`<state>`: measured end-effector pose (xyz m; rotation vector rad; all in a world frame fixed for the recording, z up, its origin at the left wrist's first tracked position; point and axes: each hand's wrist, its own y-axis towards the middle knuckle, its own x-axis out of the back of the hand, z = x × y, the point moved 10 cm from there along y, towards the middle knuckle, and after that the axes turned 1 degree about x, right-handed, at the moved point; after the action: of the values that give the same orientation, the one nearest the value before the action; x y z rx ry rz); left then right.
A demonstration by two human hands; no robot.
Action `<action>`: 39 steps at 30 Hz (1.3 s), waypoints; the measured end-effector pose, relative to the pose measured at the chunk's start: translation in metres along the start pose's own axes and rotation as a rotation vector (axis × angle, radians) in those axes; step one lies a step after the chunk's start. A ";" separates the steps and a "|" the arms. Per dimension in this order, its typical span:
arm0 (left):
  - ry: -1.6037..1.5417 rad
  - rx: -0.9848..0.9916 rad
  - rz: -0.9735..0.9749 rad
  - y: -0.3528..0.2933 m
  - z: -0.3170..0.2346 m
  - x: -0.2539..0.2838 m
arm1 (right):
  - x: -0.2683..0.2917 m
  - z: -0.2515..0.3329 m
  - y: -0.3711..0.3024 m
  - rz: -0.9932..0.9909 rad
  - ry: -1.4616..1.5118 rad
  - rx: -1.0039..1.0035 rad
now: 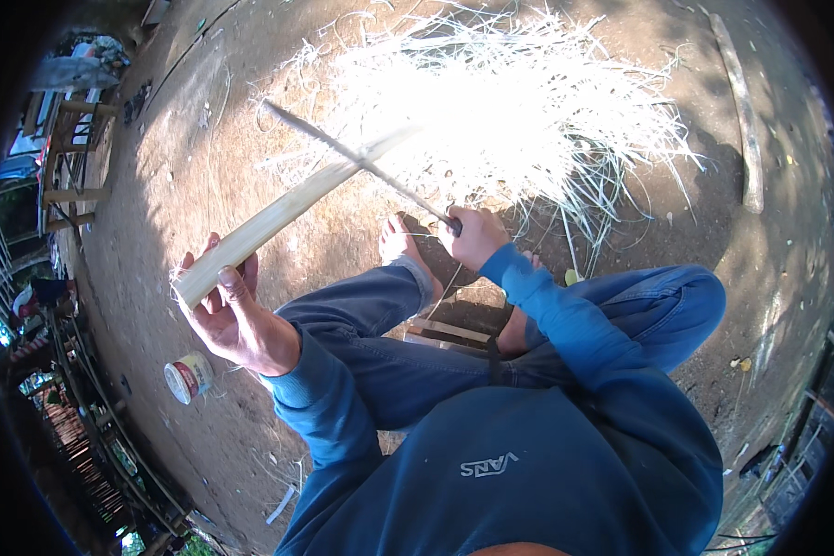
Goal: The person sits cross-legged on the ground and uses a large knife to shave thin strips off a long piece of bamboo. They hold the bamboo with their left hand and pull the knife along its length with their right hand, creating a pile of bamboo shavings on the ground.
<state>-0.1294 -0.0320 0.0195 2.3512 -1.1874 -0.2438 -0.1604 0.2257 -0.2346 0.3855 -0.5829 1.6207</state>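
My left hand (250, 324) grips the near end of a pale split length of bamboo (283, 216), thumb on top and fingers beneath. The bamboo slants up and away to the right, its far end lost in glare. In my right hand (475, 239), closed round the dark handle, is a long knife (317, 135). Its narrow blade points to the far left and crosses over the bamboo near the far end; whether they touch I cannot tell. Beyond both lies a heap of thin pale bamboo strips (612, 139), its middle washed out by sunlight.
On the dirt floor left of my knee sits a small round tub (188, 377). A wooden pole (743, 130) lies at the far right. Between my bent legs is a low wooden piece (449, 332). Wooden frames (74, 195) line the left side.
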 end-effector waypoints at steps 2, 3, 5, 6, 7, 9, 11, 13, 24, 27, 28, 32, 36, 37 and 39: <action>0.003 0.009 -0.001 0.001 0.003 0.000 | 0.003 -0.021 0.005 -0.003 -0.020 -0.062; 0.004 0.008 0.001 0.000 0.003 0.000 | 0.001 -0.016 0.004 0.048 -0.038 -0.071; 0.007 0.020 0.001 -0.002 0.004 0.002 | 0.002 -0.001 -0.004 0.159 -0.081 -0.094; 0.006 0.004 -0.005 -0.003 -0.001 -0.001 | 0.006 0.007 -0.006 0.107 -0.074 -0.020; -0.002 0.009 -0.007 -0.002 -0.002 -0.003 | 0.002 -0.009 -0.003 0.100 -0.066 -0.062; -0.015 0.013 -0.009 0.002 -0.001 -0.006 | -0.005 -0.042 0.010 0.084 -0.043 -0.141; 0.005 0.005 -0.024 0.001 -0.001 -0.005 | 0.003 -0.057 0.014 0.044 -0.066 -0.205; 0.025 0.011 -0.026 -0.003 0.003 0.000 | 0.006 -0.053 0.007 0.061 -0.070 -0.187; 0.039 -0.026 -0.040 0.001 0.003 0.001 | -0.013 -0.074 0.017 0.005 -0.218 -0.034; 0.038 -0.022 -0.035 0.003 0.003 -0.003 | -0.007 -0.090 0.028 0.114 -0.127 -0.287; 0.051 -0.027 -0.040 0.002 0.000 -0.006 | -0.003 -0.101 0.032 0.048 -0.161 -0.260; 0.057 -0.042 -0.050 0.001 0.002 -0.002 | -0.006 -0.084 0.021 0.144 -0.163 -0.227; 0.067 -0.010 -0.034 0.001 0.000 -0.008 | -0.012 -0.126 0.035 0.106 -0.183 -0.388; 0.062 -0.017 -0.019 0.004 0.000 -0.011 | -0.012 -0.132 0.037 0.056 -0.179 -0.360; 0.082 -0.025 -0.027 0.005 0.002 -0.008 | -0.009 -0.133 0.037 -0.031 -0.174 -0.305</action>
<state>-0.1384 -0.0291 0.0195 2.3332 -1.1087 -0.1691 -0.1839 0.2927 -0.3532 0.3076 -0.9374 1.4487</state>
